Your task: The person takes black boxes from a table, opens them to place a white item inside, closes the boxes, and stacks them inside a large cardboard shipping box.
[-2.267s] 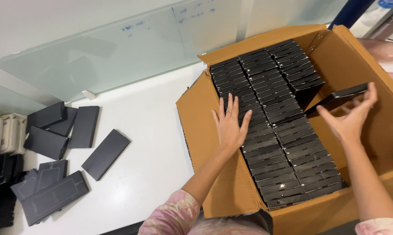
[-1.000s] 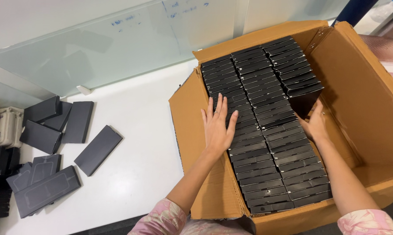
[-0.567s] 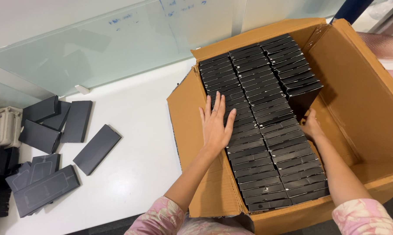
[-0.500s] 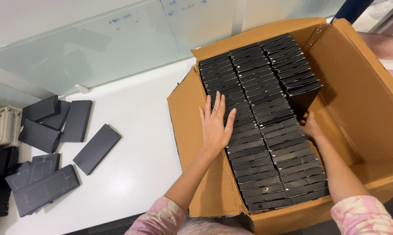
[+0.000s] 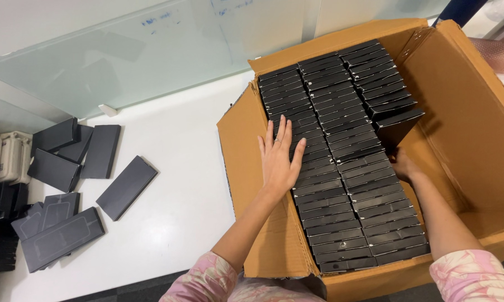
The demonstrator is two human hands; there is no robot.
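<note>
L hand [image 5: 280,158] lies flat, fingers spread, on the black boxes [image 5: 341,168] packed in the cardboard carton [image 5: 246,145]. R hand [image 5: 404,166] is down in the carton's gap beside the rows; grip hidden, can't tell.

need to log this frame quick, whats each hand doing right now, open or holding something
Left hand: open, flat on the packed black boxes in the cardboard carton.
Right hand: down in the gap beside the rows, fingers hidden; cannot tell.

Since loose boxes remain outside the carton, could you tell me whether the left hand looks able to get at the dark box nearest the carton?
Probably yes: the left hand rests flat and empty, and bare white table separates it from that dark box.
</note>
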